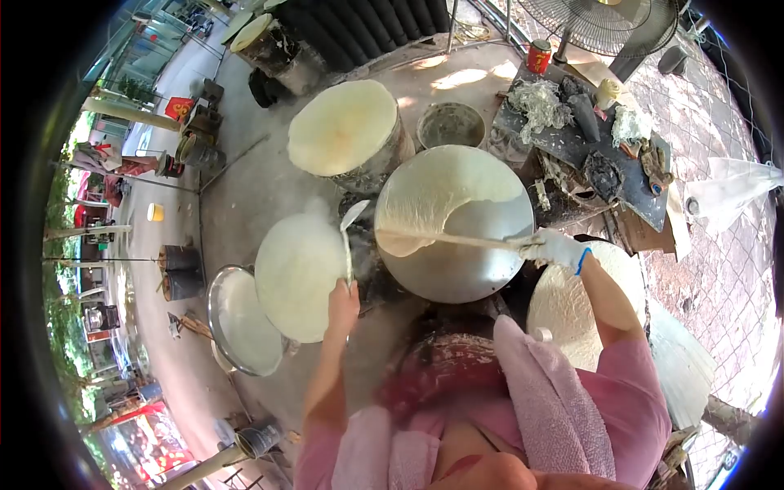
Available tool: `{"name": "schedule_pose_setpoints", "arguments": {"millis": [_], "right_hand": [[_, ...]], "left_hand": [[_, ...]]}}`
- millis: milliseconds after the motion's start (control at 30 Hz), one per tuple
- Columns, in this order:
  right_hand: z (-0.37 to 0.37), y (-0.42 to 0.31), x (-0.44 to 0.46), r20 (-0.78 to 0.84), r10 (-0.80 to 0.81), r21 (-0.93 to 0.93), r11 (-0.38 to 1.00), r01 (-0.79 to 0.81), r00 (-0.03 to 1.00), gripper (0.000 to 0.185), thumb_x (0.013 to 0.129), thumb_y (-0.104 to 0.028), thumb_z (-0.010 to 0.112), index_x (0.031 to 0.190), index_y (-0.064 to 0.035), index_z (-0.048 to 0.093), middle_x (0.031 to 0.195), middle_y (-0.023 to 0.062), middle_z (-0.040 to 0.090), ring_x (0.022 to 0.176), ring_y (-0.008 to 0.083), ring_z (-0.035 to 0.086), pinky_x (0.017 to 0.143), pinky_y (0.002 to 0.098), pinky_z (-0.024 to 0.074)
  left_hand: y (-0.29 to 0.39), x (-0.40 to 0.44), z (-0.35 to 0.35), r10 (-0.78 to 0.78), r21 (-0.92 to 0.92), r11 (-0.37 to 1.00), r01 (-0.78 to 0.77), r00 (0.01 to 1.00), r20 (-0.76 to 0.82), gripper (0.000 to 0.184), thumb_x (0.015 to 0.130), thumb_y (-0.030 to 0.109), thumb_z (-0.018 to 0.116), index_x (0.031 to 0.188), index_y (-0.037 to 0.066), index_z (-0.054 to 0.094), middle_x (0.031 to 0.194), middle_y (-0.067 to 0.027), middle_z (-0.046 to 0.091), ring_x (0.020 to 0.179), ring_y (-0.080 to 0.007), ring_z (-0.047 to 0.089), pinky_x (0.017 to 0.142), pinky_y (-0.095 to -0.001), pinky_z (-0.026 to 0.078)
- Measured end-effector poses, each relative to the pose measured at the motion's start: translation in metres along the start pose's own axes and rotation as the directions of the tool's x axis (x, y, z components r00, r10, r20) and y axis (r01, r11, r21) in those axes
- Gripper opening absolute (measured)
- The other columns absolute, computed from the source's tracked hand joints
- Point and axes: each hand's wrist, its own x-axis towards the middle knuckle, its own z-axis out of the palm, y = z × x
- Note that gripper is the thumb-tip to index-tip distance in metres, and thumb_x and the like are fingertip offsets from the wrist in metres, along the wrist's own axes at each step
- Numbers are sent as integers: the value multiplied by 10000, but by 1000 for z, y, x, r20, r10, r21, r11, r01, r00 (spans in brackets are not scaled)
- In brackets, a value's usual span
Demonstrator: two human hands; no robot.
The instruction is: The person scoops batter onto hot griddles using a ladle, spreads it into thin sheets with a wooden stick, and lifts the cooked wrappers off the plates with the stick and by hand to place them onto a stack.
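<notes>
My left hand is closed around the handle of a ladle, whose bowl points up between two round surfaces. My right hand, in a pale glove with a blue band at the wrist, grips a long wooden stick. The stick reaches left across a round metal griddle. Pale batter covers the griddle's upper left part, and bare metal shows at the lower right. Beside the ladle, at the left, is a round pale surface with steam over it.
A metal basin of white liquid stands at the left. Behind the griddle are a round pale sheet and an empty-looking pot. A cluttered dark table with a red can and a fan stand back right. Another pale sheet lies near my right forearm.
</notes>
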Motion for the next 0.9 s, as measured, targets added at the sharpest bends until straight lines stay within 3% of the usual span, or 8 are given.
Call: {"name": "schedule_pose_setpoints", "arguments": {"millis": [100, 133, 300, 533, 633, 667, 833, 900], "right_hand": [[-7, -15, 2, -222, -38, -89, 996, 18, 974, 425, 925, -262, 681, 1309, -92, 616, 980, -48, 684, 680, 31, 527, 623, 230, 474], [-7, 5, 29, -225, -190, 26, 979, 201, 956, 377, 920, -250, 683, 1253, -77, 654, 912, -32, 680, 665, 47, 528, 614, 241, 476], [20, 17, 51, 85, 55, 103, 993, -63, 995, 273, 889, -243, 707, 1096, -65, 725, 686, 1, 585, 550, 75, 490, 481, 248, 388], [77, 15, -73, -62, 143, 220, 967, -126, 988, 364, 841, -156, 762, 1173, -35, 678, 753, -2, 634, 583, 64, 548, 493, 223, 440], [168, 55, -79, -188, 63, 844, 521, 128, 980, 406, 889, -158, 697, 1245, 5, 594, 1012, 46, 672, 649, 96, 614, 586, 209, 529], [192, 42, -86, -99, 144, 879, 477, 19, 985, 346, 897, -185, 686, 1181, -2, 611, 1017, 66, 675, 644, 104, 606, 559, 214, 513], [310, -9, 23, -188, -2, 918, 355, 176, 982, 333, 952, -326, 611, 1139, -51, 616, 928, 81, 668, 550, 114, 542, 487, 231, 461], [350, -56, 71, -259, 111, 874, 451, 183, 960, 357, 969, -382, 564, 1136, -71, 620, 814, 69, 651, 510, 121, 530, 461, 242, 445]], "left_hand": [[15, 20, 7, 51, 158, 986, -62, 996, 73, 254, 977, 245, 544, 961, -9, 541, 753, -265, 634, 711, -446, 624, 625, -504, 486], [17, 23, 8, 72, 207, 974, -92, 992, 100, 256, 977, 249, 541, 980, -7, 537, 756, -266, 637, 727, -455, 626, 632, -519, 492], [12, -7, -11, 185, 298, 925, -238, 964, 193, 252, 973, 245, 531, 971, -6, 521, 724, -260, 634, 695, -457, 625, 624, -535, 499], [-4, -87, -8, 30, 262, 954, -149, 912, 409, 244, 965, 260, 545, 946, 19, 514, 696, -245, 615, 699, -451, 622, 607, -534, 482], [-19, -90, 8, 206, -36, 976, -213, 870, 447, 244, 958, 245, 564, 909, 15, 501, 690, -257, 583, 648, -442, 575, 571, -497, 452], [-26, -85, 9, 310, -180, 950, -256, 848, 430, 247, 956, 239, 572, 894, 12, 496, 691, -262, 571, 622, -438, 552, 558, -481, 441], [-32, -60, -61, 377, -506, 834, -220, 897, 232, 221, 966, 199, 605, 862, 18, 531, 605, -16, 464, 576, -59, 438, 490, -287, 370], [-55, -51, -76, 340, -609, 773, -181, 928, 156, 202, 976, 186, 592, 849, 42, 532, 621, 39, 458, 576, -40, 431, 487, -254, 364]]}}
